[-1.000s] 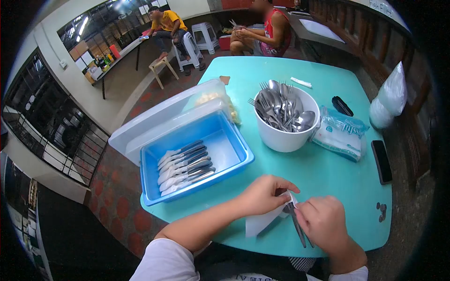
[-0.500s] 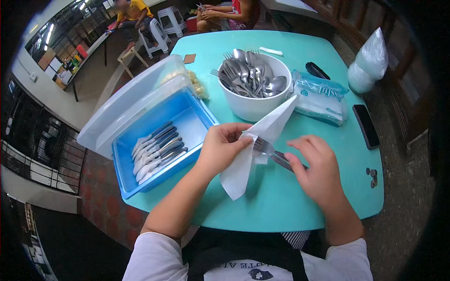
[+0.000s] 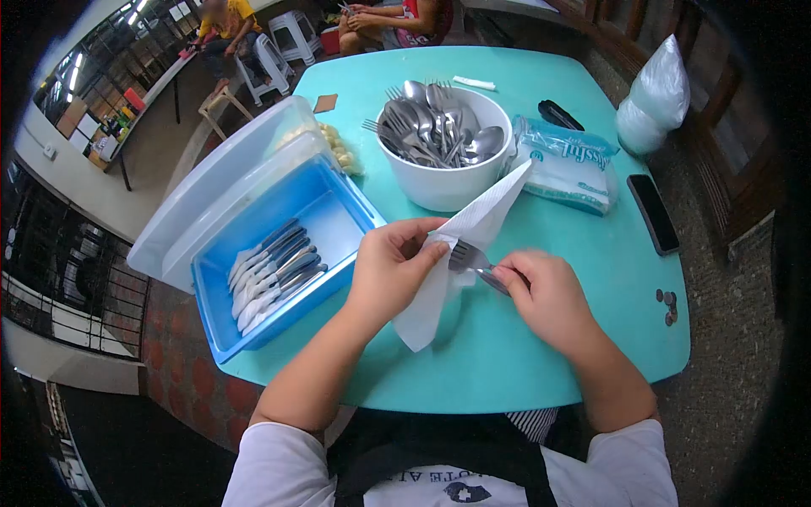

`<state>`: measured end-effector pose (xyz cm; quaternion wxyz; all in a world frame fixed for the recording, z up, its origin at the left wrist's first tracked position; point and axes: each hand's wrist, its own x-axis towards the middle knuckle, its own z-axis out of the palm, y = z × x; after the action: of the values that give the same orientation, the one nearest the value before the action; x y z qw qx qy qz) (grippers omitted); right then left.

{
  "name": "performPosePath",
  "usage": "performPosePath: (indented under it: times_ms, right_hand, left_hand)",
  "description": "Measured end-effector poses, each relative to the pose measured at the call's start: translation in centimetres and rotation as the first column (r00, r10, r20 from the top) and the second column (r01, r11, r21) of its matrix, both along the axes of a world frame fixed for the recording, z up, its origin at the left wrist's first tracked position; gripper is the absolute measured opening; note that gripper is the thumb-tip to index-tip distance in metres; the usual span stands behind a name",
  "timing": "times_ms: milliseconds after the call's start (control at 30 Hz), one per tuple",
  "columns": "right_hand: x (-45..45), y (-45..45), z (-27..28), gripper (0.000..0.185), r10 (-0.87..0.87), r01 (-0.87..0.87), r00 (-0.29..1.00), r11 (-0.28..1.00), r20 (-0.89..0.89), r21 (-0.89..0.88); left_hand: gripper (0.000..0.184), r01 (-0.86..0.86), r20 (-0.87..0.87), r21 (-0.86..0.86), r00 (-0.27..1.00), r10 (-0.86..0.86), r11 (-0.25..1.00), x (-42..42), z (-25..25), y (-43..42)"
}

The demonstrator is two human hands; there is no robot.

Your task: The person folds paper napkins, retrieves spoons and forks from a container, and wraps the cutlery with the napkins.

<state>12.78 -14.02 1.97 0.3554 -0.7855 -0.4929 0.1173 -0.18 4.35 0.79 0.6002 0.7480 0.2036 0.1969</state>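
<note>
My left hand (image 3: 397,266) pinches a white paper napkin (image 3: 488,207) that is partly folded around a fork (image 3: 466,257). The fork's tines point left into the napkin, and a spoon may lie under it, but I cannot tell. My right hand (image 3: 545,296) is closed on the handle end. Beyond them a white bowl (image 3: 443,186) holds many loose spoons and forks. To the left, an open blue box (image 3: 346,198) contains several napkin-wrapped cutlery sets (image 3: 274,275), their handles bare.
A napkin pack (image 3: 570,169), a black phone (image 3: 653,215), a dark object (image 3: 560,116) and coins (image 3: 669,306) lie on the right of the turquoise table (image 3: 524,372). A bagged white bundle (image 3: 655,97) stands at its edge. Two people (image 3: 397,24) (image 3: 226,34) sit beyond.
My right hand has closed from loosely spread fingers onto the cutlery handle. My left hand keeps its pinch on the napkin. The view has shifted slightly.
</note>
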Motion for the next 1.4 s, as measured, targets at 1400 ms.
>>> performPosePath:
  times_ms: [1400]
  right_hand:
    - [0.9,0.5,-0.5,0.021,0.053,-0.049,0.989,0.998,-0.137,0.026]
  left_hand:
    - [0.022,0.010,-0.059,-0.105,0.998,-0.016,0.994,0.3,0.1,0.5]
